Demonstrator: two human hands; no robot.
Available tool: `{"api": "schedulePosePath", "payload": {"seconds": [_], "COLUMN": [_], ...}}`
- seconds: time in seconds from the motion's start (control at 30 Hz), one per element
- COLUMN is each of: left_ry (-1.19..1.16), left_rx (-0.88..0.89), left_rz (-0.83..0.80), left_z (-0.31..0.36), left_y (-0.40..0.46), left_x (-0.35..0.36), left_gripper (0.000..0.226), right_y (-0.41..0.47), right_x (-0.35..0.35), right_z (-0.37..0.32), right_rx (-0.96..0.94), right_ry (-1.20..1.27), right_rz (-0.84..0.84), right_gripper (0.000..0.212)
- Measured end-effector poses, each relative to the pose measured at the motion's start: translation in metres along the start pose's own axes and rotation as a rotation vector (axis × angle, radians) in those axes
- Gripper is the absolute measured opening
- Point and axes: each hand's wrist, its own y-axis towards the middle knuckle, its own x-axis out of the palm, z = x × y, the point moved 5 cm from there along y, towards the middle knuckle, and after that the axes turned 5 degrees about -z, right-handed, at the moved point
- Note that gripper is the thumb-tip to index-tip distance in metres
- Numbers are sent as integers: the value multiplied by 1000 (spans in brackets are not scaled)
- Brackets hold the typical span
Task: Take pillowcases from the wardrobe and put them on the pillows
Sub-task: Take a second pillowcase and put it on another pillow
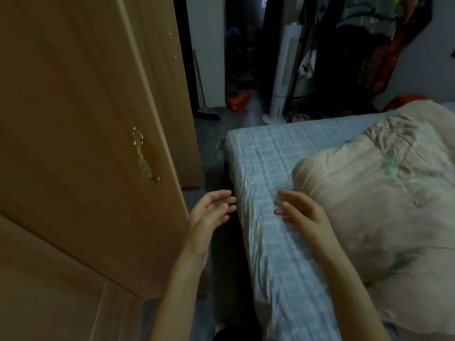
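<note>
A tan wooden wardrobe door [81,134] with a brass handle [145,156] fills the left side and stands swung outward. My left hand [209,215] hovers open just right of the door's edge, palm facing right, holding nothing. My right hand [300,210] is open above the edge of the bed [275,242], palm facing left, fingers spread. Two bare beige pillows lie on the blue checked sheet: a near one [369,217] right beside my right hand and a farther one [416,124] behind it. No pillowcase is in view.
A narrow strip of grey floor [216,134] runs between wardrobe and bed. A white tower fan [283,77] stands past the bed's far end, next to hanging clothes [369,45]. A broom [206,112] and an orange object [237,100] sit near the dark doorway.
</note>
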Motion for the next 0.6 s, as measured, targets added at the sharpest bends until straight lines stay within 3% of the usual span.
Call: {"api": "schedulePosePath", "payload": {"seconds": [0.3, 0.6], "left_ry": [-4, -56], "left_rx": [-21, -7], "left_rz": [78, 399], "left_z": [8, 18], "left_y": [96, 181], "left_x": [-13, -40], "left_gripper": [22, 25], "right_y": [107, 236], "right_x": [14, 33], "right_z": [12, 28], "right_rx": [18, 112], "right_ry": [49, 68], "right_rz": [-31, -126], "right_gripper": [24, 21]}}
